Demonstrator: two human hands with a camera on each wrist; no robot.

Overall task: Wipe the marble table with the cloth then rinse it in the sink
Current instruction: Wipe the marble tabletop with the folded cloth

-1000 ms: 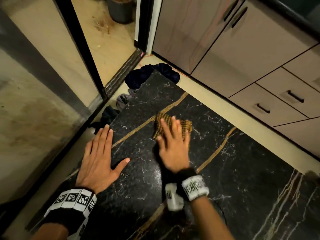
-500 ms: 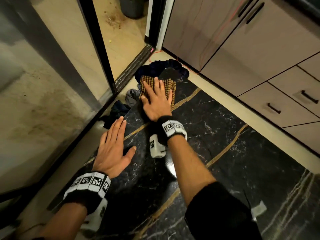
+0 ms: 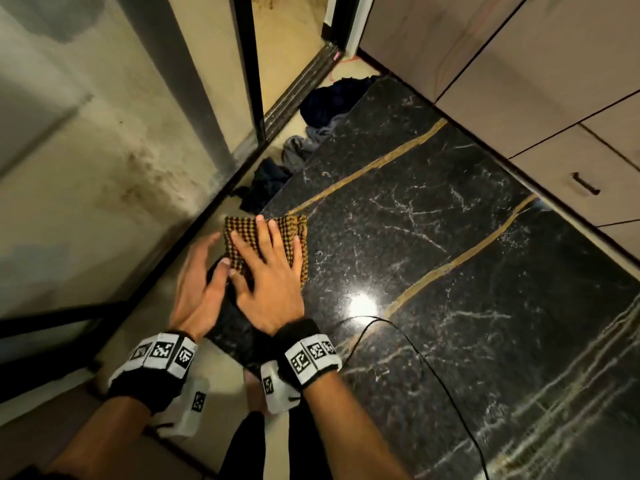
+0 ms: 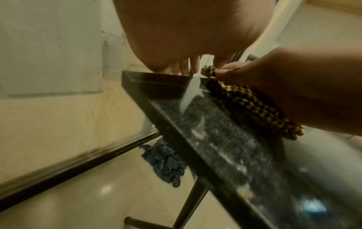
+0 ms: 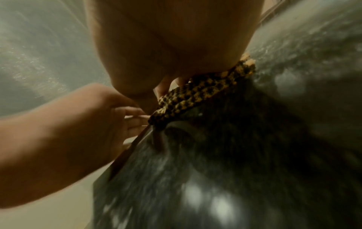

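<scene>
The black marble table [image 3: 433,237] with gold veins fills the right of the head view. A yellow-and-black checked cloth [image 3: 298,233] lies at the table's left edge, part of it hanging over. My right hand [image 3: 270,282] presses flat on the cloth with straight fingers. My left hand [image 3: 197,282] sits just off the edge beside it, fingers extended, thumb near my right thumb. The left wrist view shows the cloth [image 4: 245,105] under my right hand [image 4: 303,93] at the table edge [image 4: 156,117]. In the right wrist view, my left hand [image 5: 78,131] is below the cloth's [image 5: 195,96] overhang.
Dark clothes [image 3: 332,98] and more rags [image 3: 270,181] lie on the floor by the table's far left side. A glass sliding door [image 3: 138,133] stands at left, cabinet drawers [image 3: 554,150] at right. A thin black cable [image 3: 415,358] crosses the tabletop. A table leg [image 4: 188,206] runs below.
My right hand swept the cloth from the far corner back to the near left edge. My left hand left the tabletop and came to the edge beside the cloth.
</scene>
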